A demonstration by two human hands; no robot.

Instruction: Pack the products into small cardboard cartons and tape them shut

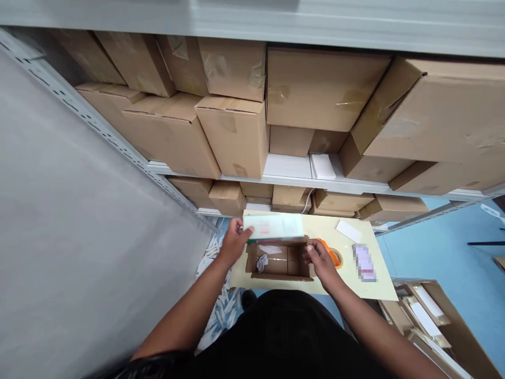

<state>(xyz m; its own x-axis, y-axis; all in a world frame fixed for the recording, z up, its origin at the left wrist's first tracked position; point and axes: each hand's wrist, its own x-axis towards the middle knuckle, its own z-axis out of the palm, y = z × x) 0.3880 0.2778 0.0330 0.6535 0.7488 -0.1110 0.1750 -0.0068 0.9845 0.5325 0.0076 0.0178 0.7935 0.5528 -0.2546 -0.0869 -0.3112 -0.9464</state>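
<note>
My left hand [235, 239] is closed on the left end of a slim white and pale green box [278, 226], its thumb on top. The box is held above the far side of an open cardboard box [279, 277]. Crumpled paper [261, 262] and a small white scrap [270, 249] lie inside the cardboard box. My right hand [321, 261] pinches the right edge of the cardboard box between thumb and fingers. Just beyond that hand is an orange tape dispenser [332, 251] with a roll of tape.
The pale yellow table [315, 223] also bears a white card [348, 230] and a blurred lilac packet [365, 262]. Shelves packed with cardboard boxes [232, 131] rise behind it. Paper strips [224, 310] litter the floor at left; a large carton [453, 316] stands at right.
</note>
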